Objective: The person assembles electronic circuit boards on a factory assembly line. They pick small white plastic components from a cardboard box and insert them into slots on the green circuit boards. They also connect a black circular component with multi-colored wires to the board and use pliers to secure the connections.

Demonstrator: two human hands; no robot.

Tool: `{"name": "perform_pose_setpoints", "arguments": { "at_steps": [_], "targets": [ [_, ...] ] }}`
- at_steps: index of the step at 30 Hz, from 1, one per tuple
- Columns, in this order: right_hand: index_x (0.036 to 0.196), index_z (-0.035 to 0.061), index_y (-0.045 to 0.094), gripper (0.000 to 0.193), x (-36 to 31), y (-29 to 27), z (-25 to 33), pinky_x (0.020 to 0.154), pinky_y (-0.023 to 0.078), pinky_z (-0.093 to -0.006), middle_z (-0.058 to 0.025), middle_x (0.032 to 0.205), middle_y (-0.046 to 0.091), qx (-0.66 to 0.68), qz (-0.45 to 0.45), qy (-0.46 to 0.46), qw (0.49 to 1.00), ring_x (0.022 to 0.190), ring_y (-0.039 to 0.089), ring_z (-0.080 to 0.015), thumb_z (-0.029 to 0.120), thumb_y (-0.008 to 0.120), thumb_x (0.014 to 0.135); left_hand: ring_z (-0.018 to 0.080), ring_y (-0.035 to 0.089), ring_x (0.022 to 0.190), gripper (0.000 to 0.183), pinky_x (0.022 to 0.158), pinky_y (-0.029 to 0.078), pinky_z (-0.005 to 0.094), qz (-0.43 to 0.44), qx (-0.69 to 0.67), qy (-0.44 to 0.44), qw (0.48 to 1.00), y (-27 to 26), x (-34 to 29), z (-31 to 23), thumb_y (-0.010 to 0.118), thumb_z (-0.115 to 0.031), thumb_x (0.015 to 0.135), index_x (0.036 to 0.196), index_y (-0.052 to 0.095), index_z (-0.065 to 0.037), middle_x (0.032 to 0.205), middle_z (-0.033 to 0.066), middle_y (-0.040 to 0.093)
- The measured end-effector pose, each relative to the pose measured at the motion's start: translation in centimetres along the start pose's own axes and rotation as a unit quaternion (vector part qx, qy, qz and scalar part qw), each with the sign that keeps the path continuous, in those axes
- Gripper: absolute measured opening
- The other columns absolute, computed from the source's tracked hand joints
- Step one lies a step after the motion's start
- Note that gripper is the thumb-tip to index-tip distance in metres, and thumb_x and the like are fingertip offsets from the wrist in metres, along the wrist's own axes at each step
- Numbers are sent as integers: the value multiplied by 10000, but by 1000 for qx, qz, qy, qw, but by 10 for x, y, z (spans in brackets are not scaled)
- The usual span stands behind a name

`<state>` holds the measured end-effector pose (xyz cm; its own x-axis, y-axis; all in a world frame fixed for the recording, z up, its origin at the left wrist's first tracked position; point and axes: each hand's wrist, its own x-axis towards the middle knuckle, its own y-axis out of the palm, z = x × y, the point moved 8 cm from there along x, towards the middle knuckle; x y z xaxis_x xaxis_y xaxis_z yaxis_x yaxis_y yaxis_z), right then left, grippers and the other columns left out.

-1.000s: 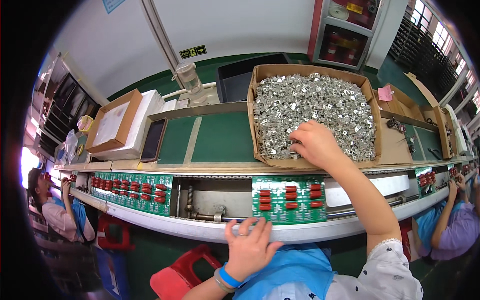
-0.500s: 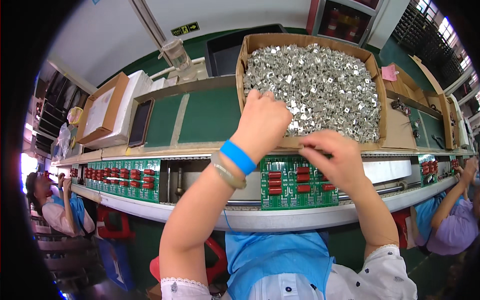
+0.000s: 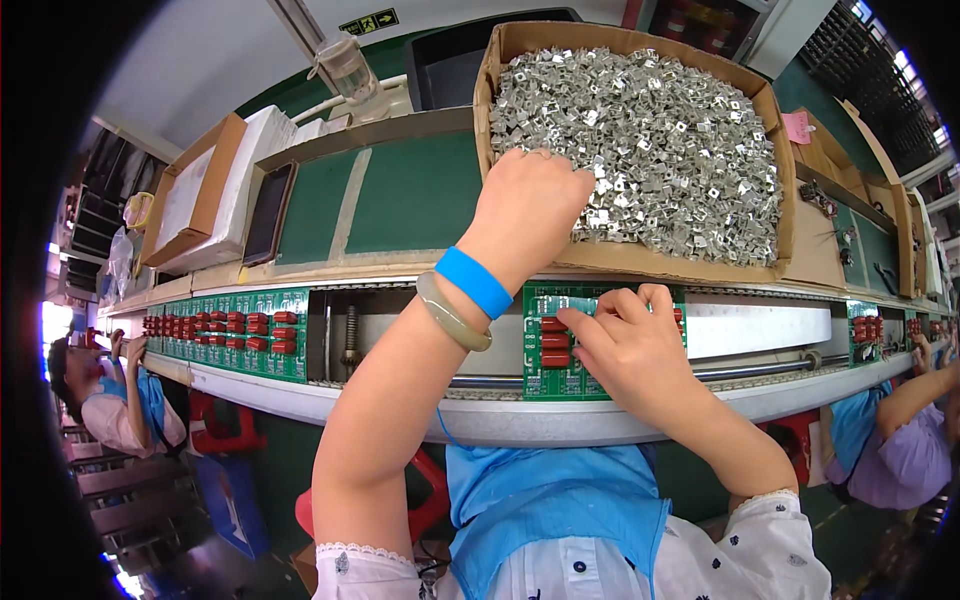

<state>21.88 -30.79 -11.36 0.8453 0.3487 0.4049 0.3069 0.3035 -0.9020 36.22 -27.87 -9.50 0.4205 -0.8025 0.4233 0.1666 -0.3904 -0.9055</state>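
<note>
My left hand (image 3: 532, 205), with a blue band and a bangle on its wrist, reaches over the near left side of a cardboard box (image 3: 650, 262) of small silvery metal clips (image 3: 650, 150). Its fingers curl closed at the clips; the fingertips are hidden by the hand's back. Below it on the rail lies a green circuit board (image 3: 538, 385) with red block-shaped components (image 3: 554, 342). Over that board my right hand (image 3: 630, 345) bends down, thumb and forefinger close together near the red components. Anything between those fingers is too small to make out.
More populated boards (image 3: 230, 335) lie on the rail at the left, another board (image 3: 865, 330) at the right. Behind the box stands a black tray (image 3: 440, 60); a lidded clear jug (image 3: 350, 75) is left of it. Co-workers (image 3: 110, 390) sit at both ends.
My right hand has come down from the box's front edge onto the board. My left hand stays at the clips, its fingers still curled. The view has shifted slightly.
</note>
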Motion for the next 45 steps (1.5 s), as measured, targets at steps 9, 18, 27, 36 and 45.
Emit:
{"name": "perform_pose_setpoints", "arguments": {
  "at_steps": [9,18,27,36,45],
  "targets": [
    [1103,59,703,299,5,0,-2,821,402,-408,-29,755,630,-12,33,18,999,901,599,-214,113,679,810,364,675,785,36,710,541,474,1,5,-57,998,-1,-1,4,655,-42,778,793,688,-48,813,149,665],
    [925,81,750,134,47,-29,-91,829,513,-448,-102,867,693,18,-22,130,991,911,643,-316,167,758,823,361,675,828,73,735,544,468,-9,1,-85,996,-4,-1,-1,648,-51,800,853,698,-50,840,166,660],
    [887,79,737,89,66,-2,-105,827,534,-446,-103,873,700,-12,42,124,991,931,654,-318,129,742,814,245,685,812,136,711,537,347,-131,-275,-128,944,-61,-32,2,660,-30,919,1047,698,-3,927,115,668],
    [930,63,717,91,63,-5,-105,826,539,-431,-119,948,695,40,9,138,990,944,660,-320,85,705,843,157,686,874,214,730,554,280,53,-405,-195,892,-30,-115,-4,700,28,882,1091,744,5,965,115,713],
    [1105,31,735,203,31,-33,-113,770,549,-347,-119,1015,682,186,-128,175,958,866,688,-272,77,694,911,308,689,795,193,716,559,382,89,-313,-188,927,-7,-129,-25,710,17,805,996,714,-12,930,141,696]
  ]
}}
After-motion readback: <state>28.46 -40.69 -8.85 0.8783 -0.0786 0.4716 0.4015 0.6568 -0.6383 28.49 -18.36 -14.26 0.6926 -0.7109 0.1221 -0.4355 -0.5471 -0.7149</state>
